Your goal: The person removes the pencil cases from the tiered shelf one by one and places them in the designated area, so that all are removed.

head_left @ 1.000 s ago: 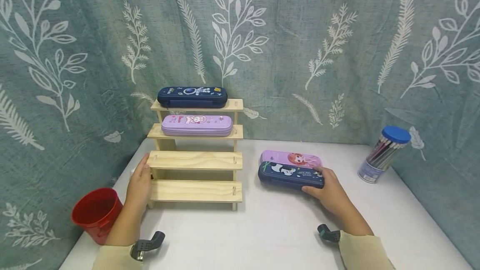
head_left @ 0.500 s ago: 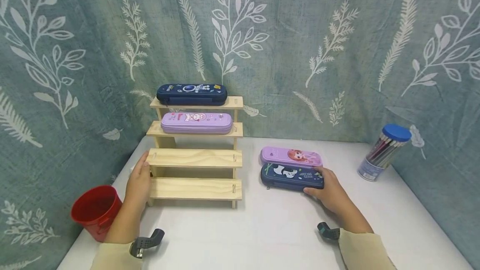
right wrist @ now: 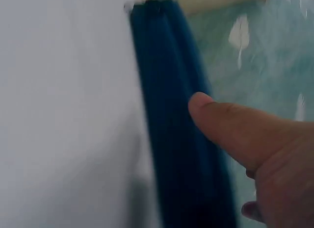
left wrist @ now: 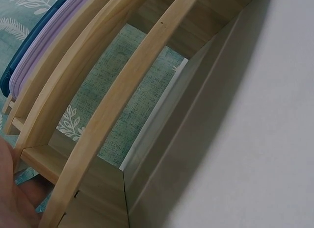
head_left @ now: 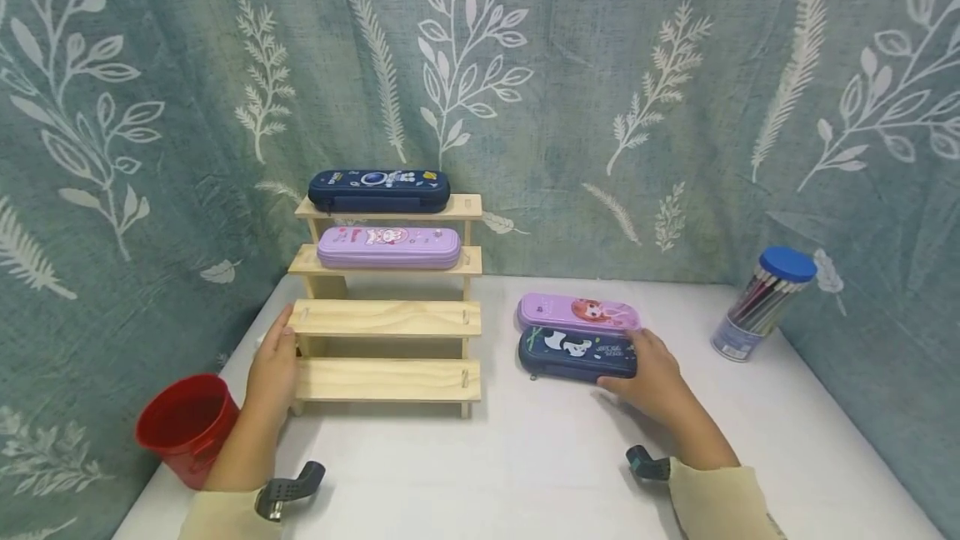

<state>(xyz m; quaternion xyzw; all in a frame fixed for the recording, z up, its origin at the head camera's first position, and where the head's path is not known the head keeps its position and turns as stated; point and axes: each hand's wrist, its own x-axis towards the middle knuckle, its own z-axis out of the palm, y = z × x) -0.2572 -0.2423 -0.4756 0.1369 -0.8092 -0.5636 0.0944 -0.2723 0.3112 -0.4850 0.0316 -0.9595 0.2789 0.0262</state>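
My right hand holds the right end of a navy panda pencil case, thumb along its front side and fingers at the back. In the right wrist view the thumb presses the case's blurred blue side. Right behind it lies a pink pencil case with a cartoon girl. At the left, my left hand grips the end of a tiered wooden stand; in the left wrist view part of the hand shows at the stand's side, partly hidden by the wood.
A navy astronaut pencil case lies on the stand's top shelf, a lilac one on the shelf below. By the left forearm stands a red bucket. A tub of pencils with a blue lid stands far right. Patterned cloth hangs behind the white table.
The panda pencil case overlaps the pink one less than before, sits lower, and its zip pull shows at the left end. My left hand keeps its place at the stand.
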